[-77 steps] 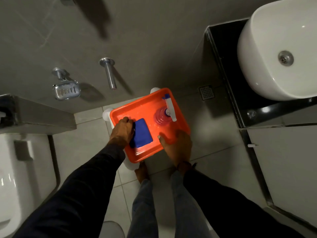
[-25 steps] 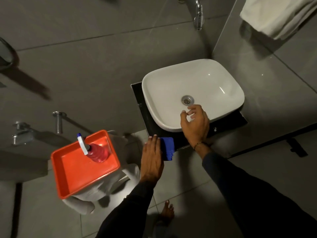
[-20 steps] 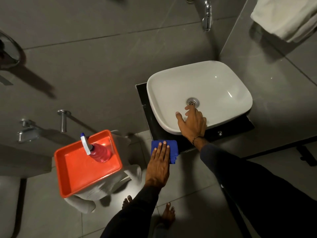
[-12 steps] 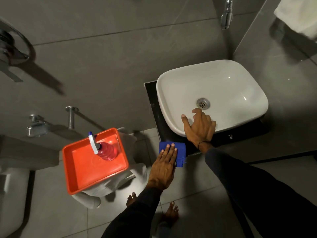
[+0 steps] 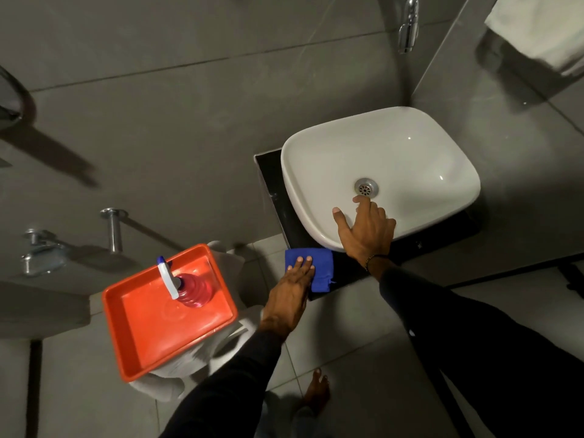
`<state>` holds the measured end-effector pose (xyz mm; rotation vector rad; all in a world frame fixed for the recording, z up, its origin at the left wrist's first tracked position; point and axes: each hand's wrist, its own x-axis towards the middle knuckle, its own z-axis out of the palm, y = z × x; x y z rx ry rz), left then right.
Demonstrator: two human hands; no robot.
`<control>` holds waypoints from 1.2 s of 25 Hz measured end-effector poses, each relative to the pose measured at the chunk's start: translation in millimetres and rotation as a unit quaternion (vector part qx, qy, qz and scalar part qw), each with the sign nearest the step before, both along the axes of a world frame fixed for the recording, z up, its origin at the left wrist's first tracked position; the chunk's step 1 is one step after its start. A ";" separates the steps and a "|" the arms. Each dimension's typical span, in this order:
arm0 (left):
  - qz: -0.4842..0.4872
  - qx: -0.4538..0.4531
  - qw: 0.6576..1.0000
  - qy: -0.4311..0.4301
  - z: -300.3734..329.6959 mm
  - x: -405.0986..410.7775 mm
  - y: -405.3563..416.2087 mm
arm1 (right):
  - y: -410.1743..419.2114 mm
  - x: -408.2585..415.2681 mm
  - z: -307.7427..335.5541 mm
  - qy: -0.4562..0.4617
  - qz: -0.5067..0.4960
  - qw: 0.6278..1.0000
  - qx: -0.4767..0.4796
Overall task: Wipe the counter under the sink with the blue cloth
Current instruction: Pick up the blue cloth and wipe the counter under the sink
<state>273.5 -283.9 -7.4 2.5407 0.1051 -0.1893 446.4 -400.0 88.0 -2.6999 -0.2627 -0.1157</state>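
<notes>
Far left: a metal wall fitting [image 5: 41, 254] is dim and hard to make out. Left of the cloth-pressing hand, an orange tray [image 5: 139, 330] holds a pink spray bottle [image 5: 189, 287]; the white stand [image 5: 189, 368] under the tray is mostly hidden.

Left hand [image 5: 290, 295]: flat, fingers extended, palm pressing the blue cloth [image 5: 320, 268] onto the front left corner of the black counter [image 5: 275, 191]. Not a closed grip; the cloth is pinned under the fingers, and its left part is covered.

Just right of it, the right hand [image 5: 368, 230] rests spread open on the front rim of the white sink [image 5: 379, 159], fingertips near the drain [image 5: 366, 186], holding nothing. The sink hides most of the counter. The tap [image 5: 407, 26] is cut off at the top edge, the towel [image 5: 537, 30] at the right corner.

Versus 0.5 s ago: the cloth sits further onto the counter, closer to the sink; the right hand has reached nearer the drain.
</notes>
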 end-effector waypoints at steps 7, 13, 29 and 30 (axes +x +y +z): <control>0.017 0.053 0.998 0.008 -8.0 -5.9 -7.0 | 21.3 -1.2 -2.0 0.028 -0.024 0.999 -0.031; 0.068 0.022 0.997 -0.012 -7.3 35.7 24.1 | 24.6 -1.2 1.9 0.082 -0.026 0.994 -0.060; 0.011 0.073 0.995 -0.069 -27.4 205.6 196.2 | 24.3 -2.0 -7.0 0.072 -0.026 0.993 -0.087; 0.009 0.079 0.994 -0.070 -27.3 217.9 202.8 | 23.7 -1.4 -7.7 0.071 -0.024 0.993 -0.090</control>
